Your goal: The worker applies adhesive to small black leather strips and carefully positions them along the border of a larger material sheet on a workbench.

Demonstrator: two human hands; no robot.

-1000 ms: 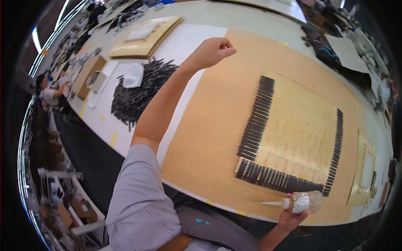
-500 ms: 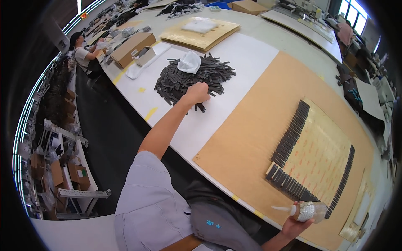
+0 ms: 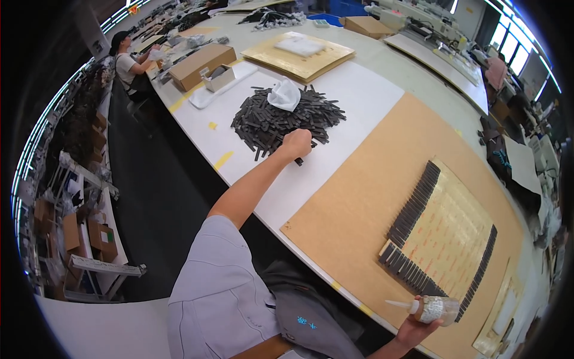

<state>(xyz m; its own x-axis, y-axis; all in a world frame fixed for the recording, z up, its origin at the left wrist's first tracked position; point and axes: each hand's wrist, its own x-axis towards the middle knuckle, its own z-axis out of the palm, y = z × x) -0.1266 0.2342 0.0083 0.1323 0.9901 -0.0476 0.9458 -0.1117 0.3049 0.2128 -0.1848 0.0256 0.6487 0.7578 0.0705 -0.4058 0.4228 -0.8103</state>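
My left hand (image 3: pixel 297 143), its fingers curled closed, is at the near edge of a heap of short black strips (image 3: pixel 254 122). What the fingers hold is hidden beneath the hand; one strip's dark end shows just below them. A crumpled white cloth-like piece (image 3: pixel 284 96) lies on top of the heap. My right hand (image 3: pixel 417 330) is wrapped round a squeeze bottle (image 3: pixel 439 310) with a long pale nozzle pointing left and a mottled wrap about its body. Close beyond the bottle is a yellowish board (image 3: pixel 451 224), lined along three sides with black strips (image 3: pixel 412 206).
Brown sheet (image 3: pixel 341 209) covers the near right of the table, white sheet the left. Stacked yellowish boards (image 3: pixel 323 66), a cardboard box (image 3: pixel 203 64) and a small open box (image 3: pixel 219 78) stand farther off. A person (image 3: pixel 131 66) works at the far left.
The view has shifted slightly. My left hand stays low at the near edge of the heap, and fewer loose strips show beside it. My right hand still holds the bottle near the board.
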